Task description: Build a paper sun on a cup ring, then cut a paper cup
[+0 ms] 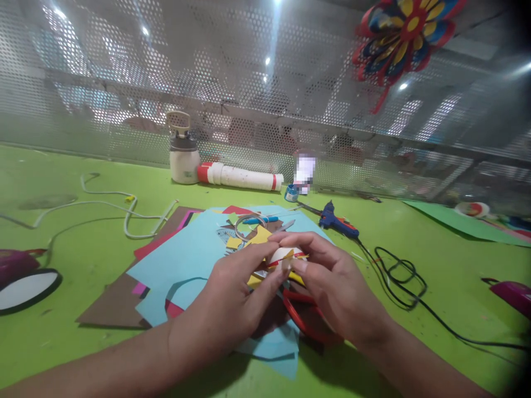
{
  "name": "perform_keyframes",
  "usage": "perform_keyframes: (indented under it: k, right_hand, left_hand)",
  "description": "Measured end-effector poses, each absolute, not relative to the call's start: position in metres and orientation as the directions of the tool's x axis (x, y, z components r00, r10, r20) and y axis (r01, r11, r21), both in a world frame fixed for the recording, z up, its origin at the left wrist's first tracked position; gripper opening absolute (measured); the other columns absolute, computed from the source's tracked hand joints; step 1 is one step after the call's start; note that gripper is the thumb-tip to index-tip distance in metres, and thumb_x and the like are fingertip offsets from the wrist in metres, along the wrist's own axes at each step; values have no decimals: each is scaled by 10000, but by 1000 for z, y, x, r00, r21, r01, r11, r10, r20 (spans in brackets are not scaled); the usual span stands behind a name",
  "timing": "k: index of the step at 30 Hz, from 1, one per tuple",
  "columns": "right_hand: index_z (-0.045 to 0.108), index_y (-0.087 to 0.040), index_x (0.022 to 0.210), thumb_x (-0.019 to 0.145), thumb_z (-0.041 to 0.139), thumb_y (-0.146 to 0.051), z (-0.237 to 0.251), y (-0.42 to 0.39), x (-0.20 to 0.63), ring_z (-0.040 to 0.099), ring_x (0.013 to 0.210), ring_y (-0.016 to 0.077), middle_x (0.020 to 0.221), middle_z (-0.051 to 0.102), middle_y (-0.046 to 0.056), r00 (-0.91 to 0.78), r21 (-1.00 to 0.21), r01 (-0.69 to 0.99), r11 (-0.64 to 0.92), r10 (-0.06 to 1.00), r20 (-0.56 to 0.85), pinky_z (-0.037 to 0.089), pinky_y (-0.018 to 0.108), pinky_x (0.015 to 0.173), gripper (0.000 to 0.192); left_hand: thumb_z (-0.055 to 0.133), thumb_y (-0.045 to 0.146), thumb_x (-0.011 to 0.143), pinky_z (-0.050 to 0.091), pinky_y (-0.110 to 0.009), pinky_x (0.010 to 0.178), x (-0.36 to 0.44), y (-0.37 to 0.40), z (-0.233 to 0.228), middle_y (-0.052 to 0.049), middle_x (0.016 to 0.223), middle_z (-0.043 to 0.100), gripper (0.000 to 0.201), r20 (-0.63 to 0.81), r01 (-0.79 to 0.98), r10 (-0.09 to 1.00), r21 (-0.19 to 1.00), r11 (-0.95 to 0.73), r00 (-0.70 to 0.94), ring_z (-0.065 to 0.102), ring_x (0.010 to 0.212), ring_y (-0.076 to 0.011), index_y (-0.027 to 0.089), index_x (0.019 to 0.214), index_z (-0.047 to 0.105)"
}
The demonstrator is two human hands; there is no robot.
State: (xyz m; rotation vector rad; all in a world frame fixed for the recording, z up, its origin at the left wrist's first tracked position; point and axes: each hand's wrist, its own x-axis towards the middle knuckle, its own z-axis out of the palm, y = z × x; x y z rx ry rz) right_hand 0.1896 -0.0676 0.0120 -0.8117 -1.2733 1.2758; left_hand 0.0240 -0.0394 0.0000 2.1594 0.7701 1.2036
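Note:
Between my fingertips I hold a small white rounded piece with a red band and yellow bits along its edge. My left hand grips it from the left, thumb and fingers closed. From the right, my right hand pinches the same piece, with the thumb near the yellow bits. Just beneath lie red-handled scissors, partly hidden by my right hand. Yellow paper scraps, a blue pen and a roll of wire or tape rest on light blue paper sheets beyond my hands.
A blue glue gun lies to the right, its black cord coiled on the green table. Behind stand a white jug, a stack of paper cups and a small blue jar. A white cable lies left.

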Motion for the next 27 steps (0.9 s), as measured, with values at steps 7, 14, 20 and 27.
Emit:
perform_keyframes:
  k: [7,14,20,27]
  right_hand:
    - [669,-231,971,870,579,-134,13,-68,188,549,1187,218,1187,631,45,-138,-960,-221,170,969,203,451,371,975,166]
    - [664,-232,962,860,583,-155,11,-69,185,571,1152,208,1181,639,40,-114,-960,-211,184,971,211,483,335,916,151]
    - [639,-225,1035,839,623,-211,19,-70,187,639,888,167,993,674,37,-126,-980,-132,149,978,166,509,334,827,198]
    - [633,-214,1089,836,651,-270,30,-62,203,625,924,177,1025,667,54,-139,-981,78,180,976,168,512,326,811,259]
  left_hand:
    - [523,243,912,478,-238,803,22,-37,-2,-63,1077,722,248,565,246,682,657,-713,464,670,926,-162,174,1121,637]
    - [519,282,913,490,-249,777,22,-37,-1,-61,1064,734,269,539,285,696,655,-700,474,685,937,-190,188,1129,649]
    - [536,317,891,512,-252,725,24,-32,2,-40,992,750,264,435,247,774,775,-582,461,703,855,-188,214,1102,656]
    - [583,338,857,526,-257,685,26,-27,1,-41,903,736,220,303,90,841,921,-380,447,682,789,-182,173,981,658]
